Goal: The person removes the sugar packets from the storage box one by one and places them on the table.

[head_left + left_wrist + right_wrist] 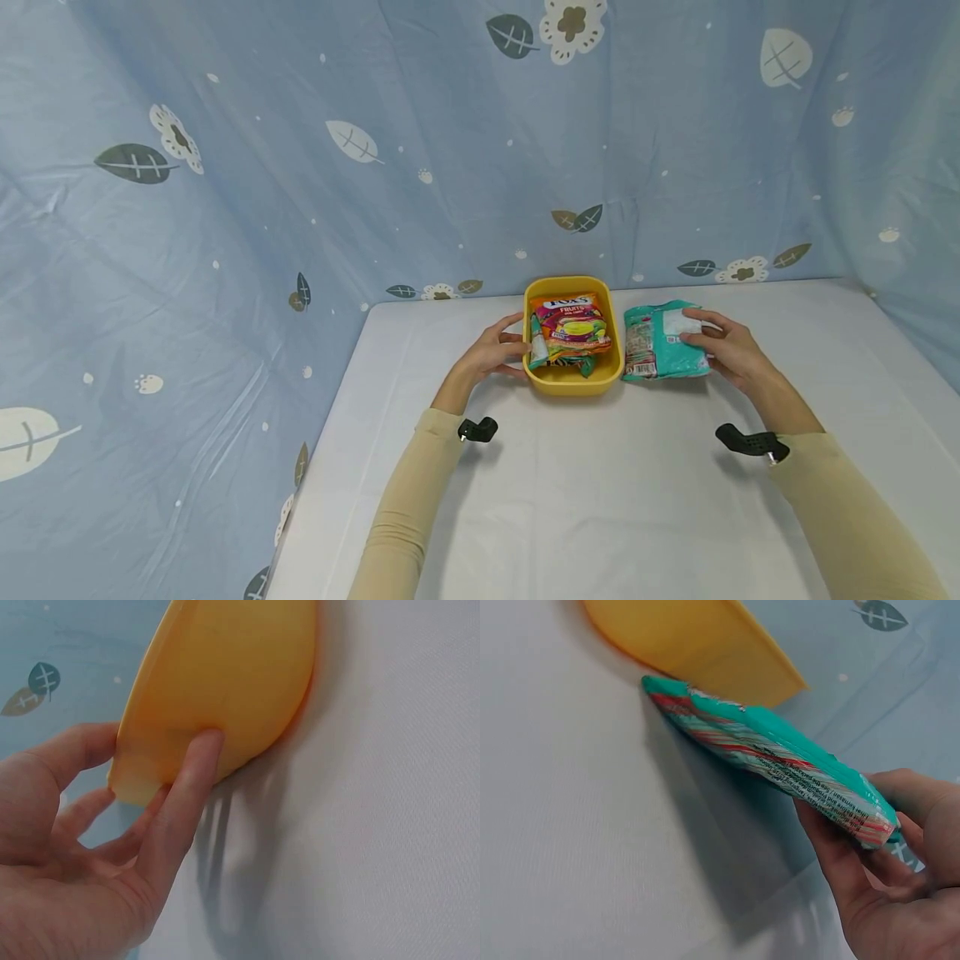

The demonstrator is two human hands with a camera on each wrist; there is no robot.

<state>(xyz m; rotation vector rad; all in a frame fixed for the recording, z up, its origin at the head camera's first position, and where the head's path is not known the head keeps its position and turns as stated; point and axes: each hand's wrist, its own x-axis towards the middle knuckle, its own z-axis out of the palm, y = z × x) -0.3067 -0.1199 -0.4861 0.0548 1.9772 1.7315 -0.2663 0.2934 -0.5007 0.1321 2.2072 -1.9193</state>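
My left hand [491,348] rests its spread fingers against the left side of a yellow plastic tub [573,387]. In the left wrist view, fingertips touch the outer wall of the tub [232,682]. Inside lies a red-and-orange bag of Fox's fruit candy [573,325], with part of a teal packet [538,346] showing beneath it. My right hand [731,350] pinches the right end of another teal packet [667,354], just right of the tub. In the right wrist view, that packet [772,750] is tilted, its held end raised above the table.
A white cloth covers the table [570,500]. Behind and to the left hangs a blue curtain [450,167] with leaf and flower prints, meeting the table's back edge close behind the tub. Black straps [750,442] sit at both wrists.
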